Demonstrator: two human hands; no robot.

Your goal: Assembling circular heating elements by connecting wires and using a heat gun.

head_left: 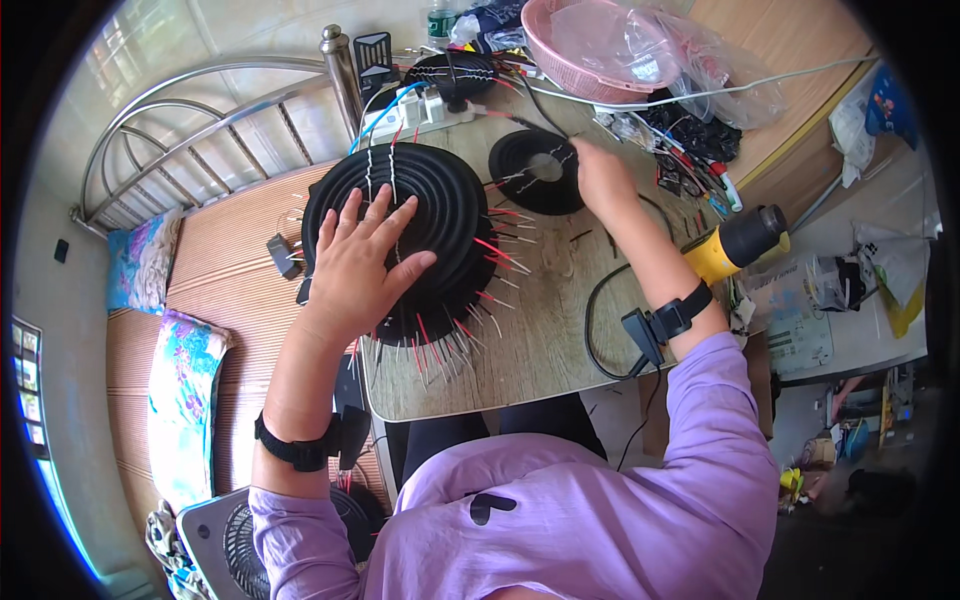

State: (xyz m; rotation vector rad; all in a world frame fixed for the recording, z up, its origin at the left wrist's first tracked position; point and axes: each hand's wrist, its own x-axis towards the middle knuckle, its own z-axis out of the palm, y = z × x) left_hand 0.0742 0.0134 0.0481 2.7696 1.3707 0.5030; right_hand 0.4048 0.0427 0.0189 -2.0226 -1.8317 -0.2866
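One left hand [362,262] lies flat, fingers wide, on a black ridged disc [448,205]; the right hand [605,183] touches a black ring [510,158], grip hidden.

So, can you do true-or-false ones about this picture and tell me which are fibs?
1. The left hand is spread out on the big black ridged disc. True.
2. The right hand is left of the small black ring. False: it is at the ring's right edge.
3. Red wire ends stick out past the big disc. True.
4. The basket is blue. False: it is pink.
5. A yellow-and-black tool is right of the small ring. True.
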